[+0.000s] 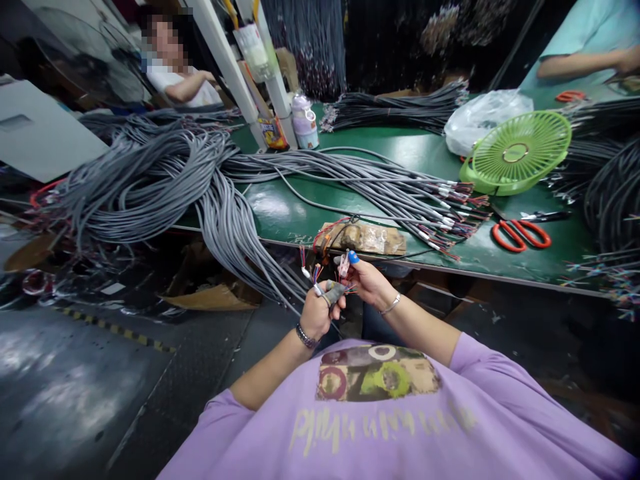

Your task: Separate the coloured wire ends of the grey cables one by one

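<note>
My left hand [320, 311], its thumb under a grey cover, is closed around a grey cable near its end. Thin coloured wires [317, 272] fan out from the cable ends by its fingers. Close on the right, my right hand [371, 283] wears a blue cover on one fingertip and pinches a small pinkish-white piece [343, 265], too small to name exactly. Both hands are at the table's front edge, just before a taped board [370, 239] with a dark lump and red wires on it. Long grey cables [245, 233] hang over the edge beside my left hand.
On the green table [273, 207] lie grey cable bundles [150, 173], orange-handled scissors [521, 235], a green fan [520, 150], a plastic bag [483, 117] and a bottle [304, 123]. One person [180, 80] sits at the far left; another person's arm [580, 65] is at the right.
</note>
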### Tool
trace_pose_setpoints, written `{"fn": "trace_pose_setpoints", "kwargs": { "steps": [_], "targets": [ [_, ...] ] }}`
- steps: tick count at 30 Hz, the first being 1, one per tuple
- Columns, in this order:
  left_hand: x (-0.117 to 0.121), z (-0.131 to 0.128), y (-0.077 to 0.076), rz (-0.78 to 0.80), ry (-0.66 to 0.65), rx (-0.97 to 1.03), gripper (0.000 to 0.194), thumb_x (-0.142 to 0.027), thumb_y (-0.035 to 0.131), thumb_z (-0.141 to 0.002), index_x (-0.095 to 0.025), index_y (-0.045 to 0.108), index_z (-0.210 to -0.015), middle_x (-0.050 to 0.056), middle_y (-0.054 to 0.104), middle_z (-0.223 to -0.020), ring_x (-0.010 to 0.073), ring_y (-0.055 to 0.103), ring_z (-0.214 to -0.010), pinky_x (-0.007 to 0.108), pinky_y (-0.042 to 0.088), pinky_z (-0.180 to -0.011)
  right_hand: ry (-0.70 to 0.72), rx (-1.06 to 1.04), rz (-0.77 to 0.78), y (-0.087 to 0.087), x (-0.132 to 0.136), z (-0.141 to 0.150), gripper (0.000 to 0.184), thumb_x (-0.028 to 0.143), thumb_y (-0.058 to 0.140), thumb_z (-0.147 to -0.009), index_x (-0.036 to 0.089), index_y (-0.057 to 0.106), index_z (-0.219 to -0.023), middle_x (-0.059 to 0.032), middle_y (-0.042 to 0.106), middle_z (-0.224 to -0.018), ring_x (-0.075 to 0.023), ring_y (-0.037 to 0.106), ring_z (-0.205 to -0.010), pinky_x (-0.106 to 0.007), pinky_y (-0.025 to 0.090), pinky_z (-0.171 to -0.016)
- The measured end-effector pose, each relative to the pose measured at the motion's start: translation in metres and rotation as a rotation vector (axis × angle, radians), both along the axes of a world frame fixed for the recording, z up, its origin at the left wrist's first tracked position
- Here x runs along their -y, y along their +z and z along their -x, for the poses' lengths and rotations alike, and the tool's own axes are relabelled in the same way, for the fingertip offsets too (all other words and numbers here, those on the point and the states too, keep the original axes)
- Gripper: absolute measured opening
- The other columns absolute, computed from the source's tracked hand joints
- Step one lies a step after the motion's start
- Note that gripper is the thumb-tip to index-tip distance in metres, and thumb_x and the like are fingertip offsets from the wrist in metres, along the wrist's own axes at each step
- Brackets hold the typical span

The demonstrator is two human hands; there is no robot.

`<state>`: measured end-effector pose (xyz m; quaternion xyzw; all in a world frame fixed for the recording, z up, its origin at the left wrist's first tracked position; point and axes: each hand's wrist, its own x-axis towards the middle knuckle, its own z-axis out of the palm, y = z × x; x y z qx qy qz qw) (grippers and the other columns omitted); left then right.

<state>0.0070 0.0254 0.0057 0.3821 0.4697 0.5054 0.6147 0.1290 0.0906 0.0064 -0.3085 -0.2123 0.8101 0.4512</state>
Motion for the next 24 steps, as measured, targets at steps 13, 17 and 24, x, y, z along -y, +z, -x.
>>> {"fn": "trace_pose_setpoints", "kwargs": {
  "steps": [13, 17, 24],
  "targets": [
    [0.019, -0.003, 0.008, -0.032, 0.113, 0.009, 0.028, -0.04, 0.067, -0.072, -0.015, 0.055, -0.069, -0.003, 0.06, -0.054, 0.0039, 0.041, -0.03, 0.017, 0.021, -0.03, 0.114, 0.016, -0.023, 0.0, 0.002, -0.008, 0.029, 0.043, 0.061, -0.08, 0.015, 0.064, -0.083, -0.0008, 0.062, -0.067, -0.0086, 0.052, -0.054, -0.021, 0.045, -0.052],
    [0.018, -0.007, 0.011, -0.05, 0.139, 0.021, 0.026, -0.039, 0.065, -0.074, -0.015, 0.055, -0.069, -0.002, 0.061, -0.055, 0.0036, 0.041, -0.031, 0.017, 0.022, -0.031, 0.074, 0.019, -0.071, -0.004, 0.005, -0.007, 0.027, 0.041, 0.065, -0.077, 0.014, 0.064, -0.079, -0.0002, 0.06, -0.065, -0.008, 0.051, -0.053, -0.021, 0.045, -0.051],
    [0.013, -0.012, 0.012, -0.048, 0.156, 0.028, 0.027, -0.04, 0.065, -0.074, -0.015, 0.054, -0.068, -0.002, 0.061, -0.056, 0.0035, 0.041, -0.032, 0.017, 0.021, -0.031, 0.083, 0.0, -0.091, 0.0, 0.003, -0.007, 0.026, 0.04, 0.067, -0.075, 0.014, 0.064, -0.08, 0.0004, 0.059, -0.064, -0.0078, 0.05, -0.053, -0.02, 0.045, -0.049]
  ]
}}
